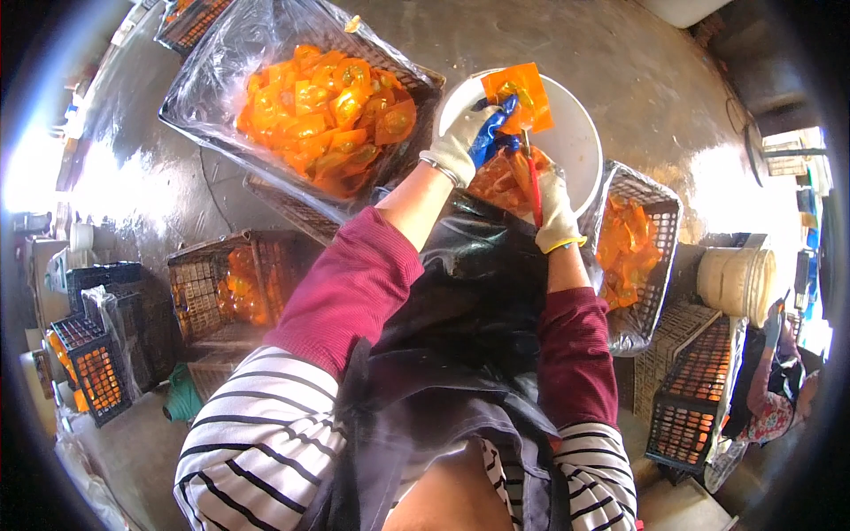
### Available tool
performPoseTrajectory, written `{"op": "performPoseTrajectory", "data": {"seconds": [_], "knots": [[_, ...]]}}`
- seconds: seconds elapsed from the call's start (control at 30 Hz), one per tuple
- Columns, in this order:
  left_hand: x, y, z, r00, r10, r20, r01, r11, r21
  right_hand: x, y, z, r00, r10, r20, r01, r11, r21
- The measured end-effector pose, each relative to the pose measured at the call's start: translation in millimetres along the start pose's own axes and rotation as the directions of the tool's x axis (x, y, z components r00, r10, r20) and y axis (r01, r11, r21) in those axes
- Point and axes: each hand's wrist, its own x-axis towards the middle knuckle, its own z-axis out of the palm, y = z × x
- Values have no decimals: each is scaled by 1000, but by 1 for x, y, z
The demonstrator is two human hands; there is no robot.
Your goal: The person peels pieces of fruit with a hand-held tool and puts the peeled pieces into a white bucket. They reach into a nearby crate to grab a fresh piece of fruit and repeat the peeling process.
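My left hand, in a white glove with blue-coated fingers, is closed on a square orange plastic sheet with a rounded, darker shape in its middle. Beside it my right hand, in a white glove with a yellow cuff edge, grips red-handled scissors. Their metal end meets the sheet's lower edge; how far the blades are apart I cannot make out. Both hands work over a white bucket, in which orange plastic pieces lie.
A plastic-lined crate heaped with orange pieces stands left of the bucket. To its right is another lined crate with orange sheets. More crates line the left, and a cream bucket and another person are at right.
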Motion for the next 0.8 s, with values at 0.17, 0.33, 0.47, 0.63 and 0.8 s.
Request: {"op": "performPoseTrajectory", "data": {"seconds": [0.17,0.33,0.47,0.63,0.8], "knots": [[11,-11,3,945,326,39,-314,864,393,-9,-3,17,993,120,21,-121,983,139],[-16,4,33,905,425,3,-280,592,756,-9,5,19,997,73,0,-72,980,187],[-21,-1,15,785,616,-65,-272,438,857,-26,-19,45,997,67,34,-71,989,131],[-30,48,-70,773,635,-11,-410,512,755,-19,-23,-18,964,-241,-114,263,931,252],[-73,57,-181,832,442,-337,264,219,939,-28,-29,-49,904,-341,-258,425,641,639]]}}
